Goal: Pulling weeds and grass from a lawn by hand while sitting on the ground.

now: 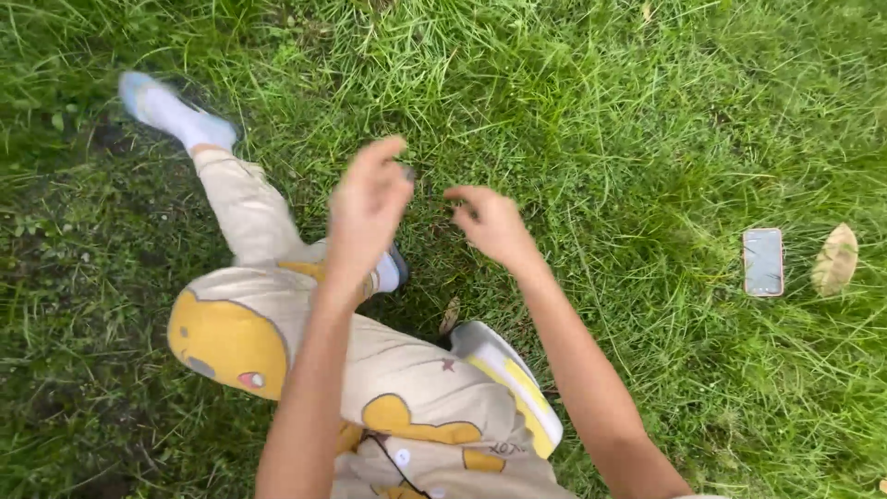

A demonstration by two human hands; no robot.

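Both my hands are raised over a patch of grass [573,111], a short gap between them. My left hand [368,205] is blurred by motion, its fingers held together and pointing up; a small dark speck shows at its fingertips, too blurred to tell what it is. My right hand [492,225] has its fingers curled in toward the left hand, with nothing visible in it. Below the hands are my legs in beige trousers [407,370] with yellow cartoon prints.
A phone [763,261] with a pale orange rim lies face up in the grass at right, a dry tan leaf [835,259] beside it. A white and yellow shoe [514,381] is below my right arm. A pale blue shoe [174,111] lies at upper left.
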